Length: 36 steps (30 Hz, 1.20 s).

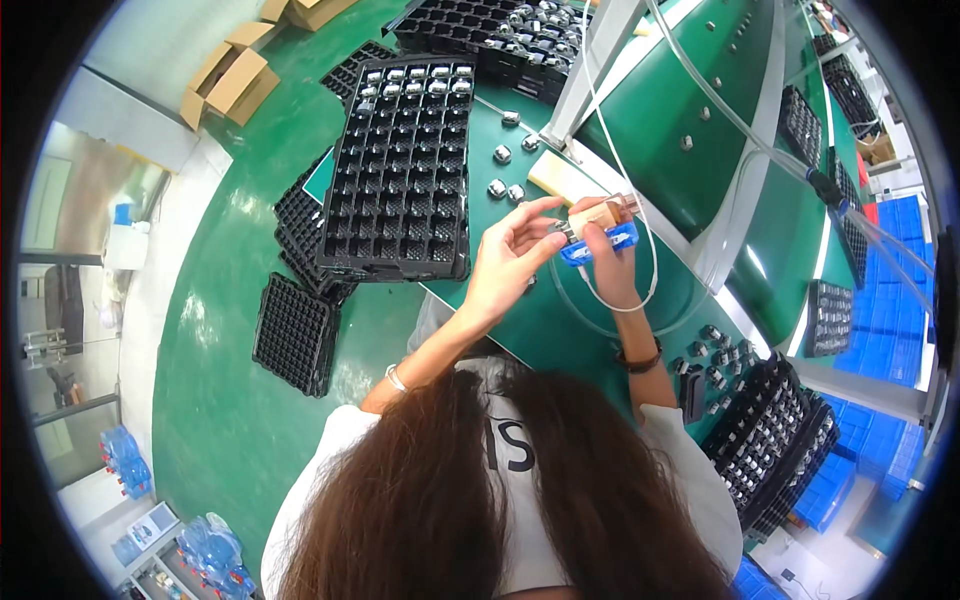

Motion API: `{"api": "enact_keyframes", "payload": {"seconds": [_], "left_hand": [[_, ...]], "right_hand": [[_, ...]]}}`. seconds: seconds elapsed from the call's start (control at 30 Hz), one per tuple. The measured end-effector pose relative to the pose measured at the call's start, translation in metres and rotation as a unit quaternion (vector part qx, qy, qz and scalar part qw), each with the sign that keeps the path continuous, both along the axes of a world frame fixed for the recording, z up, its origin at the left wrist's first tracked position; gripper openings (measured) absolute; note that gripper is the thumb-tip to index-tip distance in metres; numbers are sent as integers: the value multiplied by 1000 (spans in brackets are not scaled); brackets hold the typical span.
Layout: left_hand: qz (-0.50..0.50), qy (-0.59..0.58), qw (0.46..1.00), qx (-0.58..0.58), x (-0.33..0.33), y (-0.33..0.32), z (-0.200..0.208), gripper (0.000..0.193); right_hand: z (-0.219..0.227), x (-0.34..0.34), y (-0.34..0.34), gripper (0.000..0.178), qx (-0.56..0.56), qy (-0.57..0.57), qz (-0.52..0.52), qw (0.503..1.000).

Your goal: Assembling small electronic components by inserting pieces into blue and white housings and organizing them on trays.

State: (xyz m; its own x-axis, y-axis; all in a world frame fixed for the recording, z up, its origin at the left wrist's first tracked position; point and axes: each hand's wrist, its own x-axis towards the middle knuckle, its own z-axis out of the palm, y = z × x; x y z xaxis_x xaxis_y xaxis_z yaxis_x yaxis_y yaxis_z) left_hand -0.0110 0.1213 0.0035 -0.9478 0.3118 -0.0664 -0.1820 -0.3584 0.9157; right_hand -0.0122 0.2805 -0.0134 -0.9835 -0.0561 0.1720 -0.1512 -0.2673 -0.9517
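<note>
In front of me, above the green workbench, my two hands meet. My right hand is closed around a tan block-like tool with a blue part along its near side. A thin white tube loops down beside this hand. My left hand has its thumb and fingertips pinched on a small metal part, which touches the tool's left end. My fingers partly cover the part. Just beyond the hands lies a pale yellow block on the bench.
To the left stands a black compartment tray, its far rows holding small metal parts. Loose metal parts lie beside it. More trays sit lower left, and filled trays at right. A metal post rises beside a green conveyor.
</note>
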Motion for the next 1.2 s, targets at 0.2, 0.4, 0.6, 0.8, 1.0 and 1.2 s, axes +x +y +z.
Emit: {"api": "enact_keyframes", "payload": {"seconds": [0.2, 0.4, 0.6, 0.8, 1.0, 1.2], "left_hand": [[21, 63, 995, -78, -15, -8, -18, 65], [140, 109, 965, -191, -69, -61, -2, 40], [232, 222, 832, -452, -139, -130, -13, 29], [193, 372, 635, -649, -207, -196, -53, 26], [102, 318, 716, -613, -227, -207, -42, 19], [108, 299, 764, -561, -230, -213, -25, 15]], "right_hand": [[-9, -18, 2, 12, 15, -24, -54, 998], [-35, -62, 27, 19, 360, 38, -172, 916], [-39, -66, 23, 23, 412, 85, -167, 892], [-30, -59, 33, 49, 434, 75, -131, 888], [-29, -39, 71, 62, 416, -1, -136, 899], [-31, -30, 73, 50, 347, -17, -121, 930]]}}
